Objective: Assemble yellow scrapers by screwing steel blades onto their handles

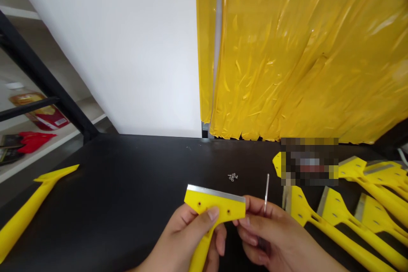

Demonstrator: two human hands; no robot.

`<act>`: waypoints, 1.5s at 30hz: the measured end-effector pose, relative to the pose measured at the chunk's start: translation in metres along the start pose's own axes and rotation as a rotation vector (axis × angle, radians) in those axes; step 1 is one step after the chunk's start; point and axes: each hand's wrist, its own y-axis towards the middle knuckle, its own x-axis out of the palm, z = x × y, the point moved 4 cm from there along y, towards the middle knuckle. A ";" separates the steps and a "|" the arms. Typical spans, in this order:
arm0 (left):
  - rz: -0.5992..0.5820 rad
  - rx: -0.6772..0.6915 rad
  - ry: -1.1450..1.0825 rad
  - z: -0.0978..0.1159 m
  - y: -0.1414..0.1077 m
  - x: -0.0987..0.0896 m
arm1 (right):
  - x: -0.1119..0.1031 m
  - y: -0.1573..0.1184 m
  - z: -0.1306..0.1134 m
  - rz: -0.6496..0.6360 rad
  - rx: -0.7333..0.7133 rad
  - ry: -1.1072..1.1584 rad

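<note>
Scraper (222,216), flared yellow head (223,206), metal blade (216,193)

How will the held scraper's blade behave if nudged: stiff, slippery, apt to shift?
The blade might shift, as the two visible holes in the yellow scraper look screwless. It is probably stiff, its metallic edge running straight. Its shiny face may feel slick.

A small workshop or assembly station. The black workbench (143,178) carries several matching yellow scrapers (333,205) and a cluster of tiny metal parts (233,177), apparently screws, though too small to confirm; yellow plastic sheeting (287,51) hangs behind, and open shelving (78,123) stands at left.
</note>
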 end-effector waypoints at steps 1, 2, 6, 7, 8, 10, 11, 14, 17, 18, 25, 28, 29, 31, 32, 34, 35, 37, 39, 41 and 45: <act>-0.007 0.007 0.002 -0.001 0.000 -0.001 | 0.000 0.000 0.000 0.000 0.001 0.008; -0.019 0.014 0.006 -0.002 0.000 -0.002 | -0.001 0.000 0.001 -0.001 0.003 0.016; -0.040 0.016 0.021 -0.003 -0.001 -0.003 | -0.003 -0.001 0.004 -0.021 0.029 0.036; -0.040 0.013 0.027 -0.002 -0.001 -0.003 | -0.004 -0.002 0.004 -0.026 0.036 0.041; -0.038 0.008 0.034 -0.001 -0.002 -0.003 | -0.004 -0.002 0.004 -0.030 0.044 0.045; -0.030 0.003 0.032 0.001 -0.002 -0.002 | -0.005 -0.003 0.003 -0.035 0.050 0.052; -0.025 0.008 0.022 0.002 -0.002 -0.002 | -0.005 -0.004 0.002 -0.033 0.052 0.058; -0.006 0.007 -0.002 0.005 -0.003 0.001 | -0.003 -0.008 -0.001 -0.040 0.053 0.086; 0.059 0.025 0.016 0.008 -0.006 0.004 | 0.000 -0.010 -0.003 -0.072 0.041 0.091; 0.076 0.041 0.021 0.009 -0.007 0.004 | 0.001 -0.010 -0.004 -0.082 0.037 0.083; 0.074 0.015 0.049 0.013 -0.008 0.005 | 0.004 -0.011 -0.006 -0.117 0.053 0.041; 0.103 0.016 0.070 0.016 -0.009 0.006 | 0.004 -0.011 -0.005 -0.129 0.064 0.040; 0.118 0.016 0.075 0.017 -0.010 0.007 | 0.005 -0.011 -0.004 -0.136 0.065 0.039; 0.169 0.009 0.089 0.018 -0.012 0.006 | 0.006 -0.010 -0.003 -0.144 0.051 0.033; 0.192 0.001 0.091 0.019 -0.013 0.005 | 0.006 -0.009 -0.003 -0.141 0.042 0.019; 0.214 -0.011 0.086 0.021 -0.014 0.002 | 0.004 -0.006 -0.003 -0.108 0.014 -0.039; 0.221 -0.012 0.084 0.023 -0.015 -0.001 | 0.003 -0.005 -0.004 -0.078 -0.013 -0.083; 0.248 0.006 0.093 0.028 -0.015 -0.006 | -0.001 -0.005 -0.008 0.002 -0.072 -0.208; 0.279 0.044 0.110 0.035 -0.015 -0.012 | -0.007 -0.008 -0.015 0.093 -0.100 -0.385; 0.293 0.064 0.120 0.041 -0.014 -0.015 | -0.014 -0.013 -0.023 0.184 -0.104 -0.597; 0.303 0.042 0.142 0.044 -0.014 -0.013 | -0.027 -0.016 -0.048 0.293 -0.279 -0.960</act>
